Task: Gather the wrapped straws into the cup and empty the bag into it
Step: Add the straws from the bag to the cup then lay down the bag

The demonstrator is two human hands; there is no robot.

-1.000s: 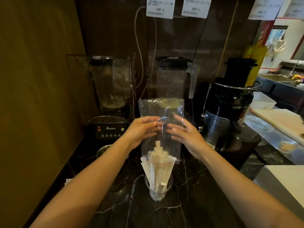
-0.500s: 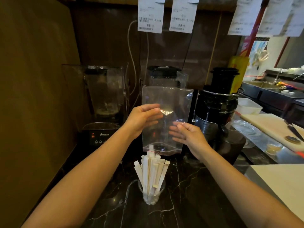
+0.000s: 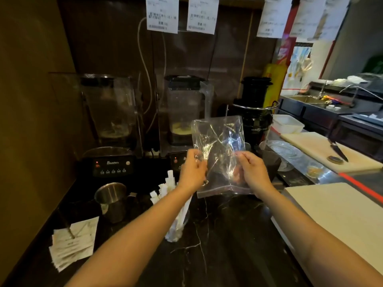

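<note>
**Bag** [image 3: 217, 154]: clear zip bag, crumpled. You hold it up in the air over the counter [image 3: 228, 235], to the right of the cup and a little beyond it. The zip strip hangs lowest, so the mouth points down. Nothing shows through the film that belongs inside it, so it reads as empty.

**Left hand** [image 3: 192, 168]: curled, pinching the bag's left edge.

**Right hand** [image 3: 253, 172]: fingers [image 3: 241, 155] curled, pinching the film on the right side, part of the hand seen through the plastic.

**Cup** [image 3: 176, 233]: clear, standing on the counter, partly crossed by your left forearm. It holds the wrapped straws [image 3: 169, 183], which stand upright and rise well above its rim.

**Step in hand**: likely the close of the emptying. No loose straws show on the counter.

**Next move**: probably one look into the bag, then lay it aside without brushing the tall straws.

**Steel jug** [image 3: 110, 195]: left of the cup; contents not visible.

**Two blender jars**: the left one [image 3: 107, 108] shows pale residue, the right one [image 3: 184, 112] a yellowish layer at the bottom.
</note>
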